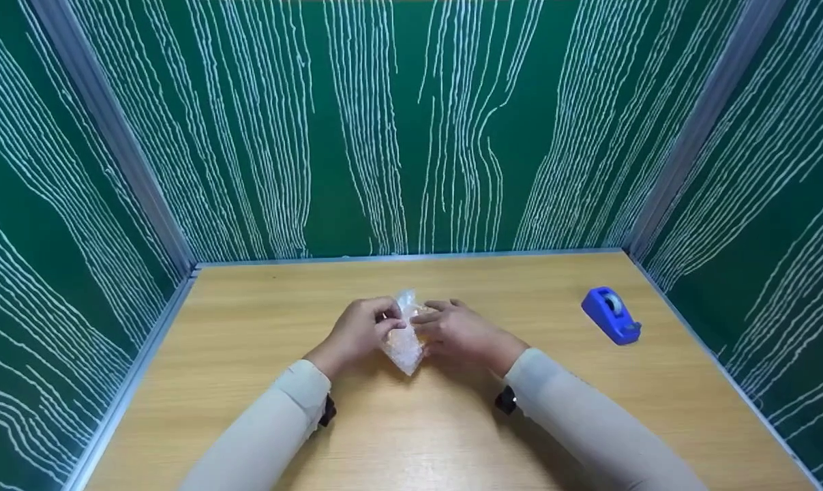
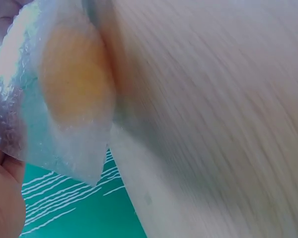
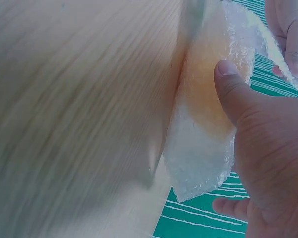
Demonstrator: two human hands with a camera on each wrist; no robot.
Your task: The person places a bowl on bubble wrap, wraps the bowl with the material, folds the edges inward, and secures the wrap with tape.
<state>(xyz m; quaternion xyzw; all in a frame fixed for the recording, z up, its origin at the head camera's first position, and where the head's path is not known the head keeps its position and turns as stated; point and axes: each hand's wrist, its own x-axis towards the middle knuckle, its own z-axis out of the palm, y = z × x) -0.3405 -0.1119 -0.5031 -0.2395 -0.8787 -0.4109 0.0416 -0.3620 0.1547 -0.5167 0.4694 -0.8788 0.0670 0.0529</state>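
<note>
A sheet of clear bubble wrap (image 1: 406,351) is folded around a rounded orange thing (image 2: 77,79), whose kind the cloudy plastic hides. It stands on the table between both hands. My left hand (image 1: 365,329) pinches a raised flap of the wrap between thumb and fingers. From the other side my right hand (image 1: 464,334) holds the bundle; in the right wrist view its thumb (image 3: 233,89) lies across the wrap over the orange thing. The far fingers of that hand are partly hidden behind the bundle. A pointed corner of the wrap sticks out toward me.
A blue tape dispenser (image 1: 610,315) with a roll of tape sits at the right of the wooden table (image 1: 261,409). Green walls (image 1: 356,136) with white wavy lines enclose the table's back and sides, with grey metal edging (image 1: 411,258) along them.
</note>
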